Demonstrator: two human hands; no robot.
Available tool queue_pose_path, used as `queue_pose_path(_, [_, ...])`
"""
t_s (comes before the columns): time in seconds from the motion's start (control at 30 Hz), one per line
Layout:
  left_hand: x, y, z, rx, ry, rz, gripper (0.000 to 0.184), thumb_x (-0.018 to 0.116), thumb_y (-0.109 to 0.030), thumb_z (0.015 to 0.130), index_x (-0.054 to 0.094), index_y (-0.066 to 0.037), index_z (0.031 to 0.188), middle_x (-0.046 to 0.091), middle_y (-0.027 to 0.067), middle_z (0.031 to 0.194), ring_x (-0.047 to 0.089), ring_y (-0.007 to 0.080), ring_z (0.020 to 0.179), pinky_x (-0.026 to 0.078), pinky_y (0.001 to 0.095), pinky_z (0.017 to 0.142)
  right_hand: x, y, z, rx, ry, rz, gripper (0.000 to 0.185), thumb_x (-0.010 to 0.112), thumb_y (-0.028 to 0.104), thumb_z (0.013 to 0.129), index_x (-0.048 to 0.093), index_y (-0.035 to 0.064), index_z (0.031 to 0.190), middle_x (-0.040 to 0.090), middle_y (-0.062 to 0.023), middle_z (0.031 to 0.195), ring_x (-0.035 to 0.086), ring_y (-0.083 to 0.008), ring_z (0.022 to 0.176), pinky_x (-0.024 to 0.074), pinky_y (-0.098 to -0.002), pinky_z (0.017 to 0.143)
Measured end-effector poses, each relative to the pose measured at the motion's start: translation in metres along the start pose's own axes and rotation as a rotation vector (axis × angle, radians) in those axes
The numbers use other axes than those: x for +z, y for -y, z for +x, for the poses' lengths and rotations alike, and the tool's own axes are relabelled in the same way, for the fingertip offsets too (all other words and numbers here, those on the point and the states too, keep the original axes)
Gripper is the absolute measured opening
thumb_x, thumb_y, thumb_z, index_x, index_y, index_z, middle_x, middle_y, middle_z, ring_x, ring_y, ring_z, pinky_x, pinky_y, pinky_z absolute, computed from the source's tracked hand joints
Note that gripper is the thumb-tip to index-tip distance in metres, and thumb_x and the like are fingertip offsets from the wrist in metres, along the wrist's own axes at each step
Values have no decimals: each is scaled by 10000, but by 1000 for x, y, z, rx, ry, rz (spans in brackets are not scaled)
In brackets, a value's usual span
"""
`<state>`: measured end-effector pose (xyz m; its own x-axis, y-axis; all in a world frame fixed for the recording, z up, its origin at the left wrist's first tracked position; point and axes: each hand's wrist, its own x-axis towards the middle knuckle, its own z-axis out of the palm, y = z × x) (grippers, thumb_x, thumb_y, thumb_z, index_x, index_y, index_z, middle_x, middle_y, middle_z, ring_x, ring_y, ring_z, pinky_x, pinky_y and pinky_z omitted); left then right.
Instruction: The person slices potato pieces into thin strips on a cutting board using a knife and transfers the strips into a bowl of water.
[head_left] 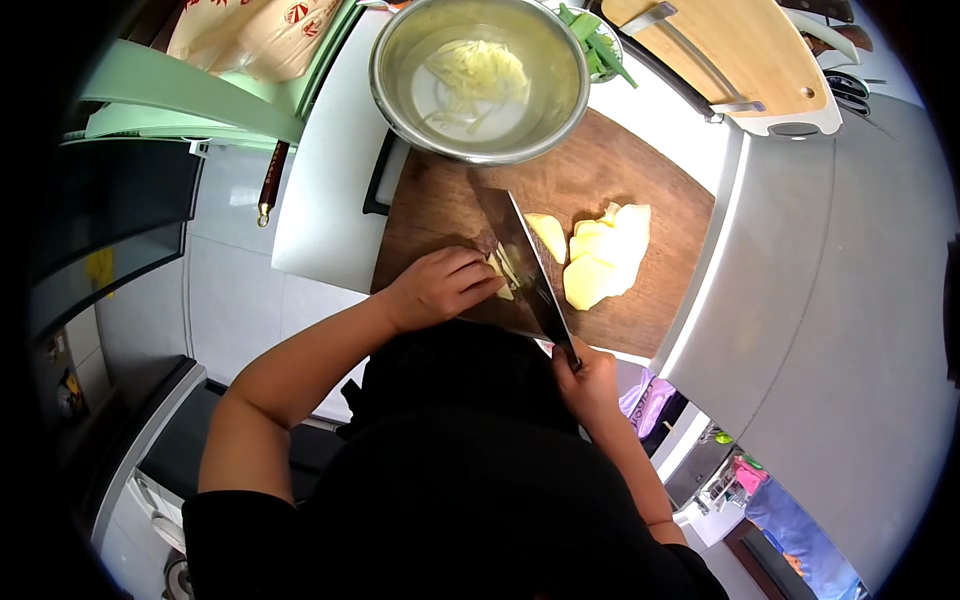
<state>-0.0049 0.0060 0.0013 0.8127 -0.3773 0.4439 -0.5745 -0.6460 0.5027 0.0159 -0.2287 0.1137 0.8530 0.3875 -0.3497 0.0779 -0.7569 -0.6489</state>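
My right hand (588,382) grips the dark handle of a kitchen cleaver (530,265), its wide blade angled up and left over the wooden cutting board (430,220). Left of the blade, my left hand (445,288) has its fingers curled down on pale yellow potato pieces (506,280), partly hidden under the fingertips. Thin cut strips lie between those fingers and the blade. To the right of the cleaver are one loose potato slice (547,236) and an overlapping pile of potato slices (607,255).
A steel bowl (395,125) holding pale shreds in cloudy liquid overlaps the board's far edge. Behind it sits a small dish of green leaves (600,50). A rack with a wooden board (735,60) stands at far right; a green shelf (200,90) is at left.
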Motion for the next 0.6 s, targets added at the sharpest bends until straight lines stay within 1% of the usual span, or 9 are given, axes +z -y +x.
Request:
queue_pose_path(0.03, [0, 0, 0, 18, -33, -2, 244, 575, -127, 747, 652, -79, 974, 612, 29, 989, 578, 202, 934, 494, 325, 798, -1, 0, -1, 34, 23, 6, 85, 602, 78, 838, 629, 4, 872, 554, -159, 592, 515, -234, 478, 413, -339, 498])
queue_pose_path(0.27, [-3, 1, 4, 77, -34, 69, 187, 595, -154, 721, 643, -102, 894, 617, 8, 957, 573, 188, 919, 474, 316, 769, 4, -8, 2, 14, 82, -77, 133, 579, 75, 842, 639, 19, 947, 572, -191, 640, 567, -269, 528, 441, -351, 535])
queue_pose_path(0.33, [-3, 0, 4, 98, -43, 88, 178, 599, -158, 715, 643, -109, 881, 615, 2, 949, 571, 184, 909, 465, 313, 759, 8, -10, 5, 8, 69, -19, 123, 581, 81, 835, 634, 18, 927, 568, -192, 638, 548, -283, 520, 437, -353, 535])
queue_pose_path(0.47, [-3, 0, 2, 114, -22, 73, 173, 600, -154, 711, 645, -111, 873, 610, 4, 935, 569, 185, 898, 463, 314, 759, 5, -6, 7, 49, 71, -2, 113, 589, 89, 831, 627, 9, 901, 562, -187, 624, 525, -279, 506, 429, -353, 529])
queue_pose_path(0.6, [-4, -1, -10, 77, -3, 79, 172, 599, -149, 714, 650, -110, 874, 604, 8, 931, 566, 189, 890, 462, 319, 772, 1, -7, 2, 61, 33, -6, 107, 594, 97, 833, 619, 2, 877, 540, -169, 588, 493, -240, 483, 414, -349, 512])
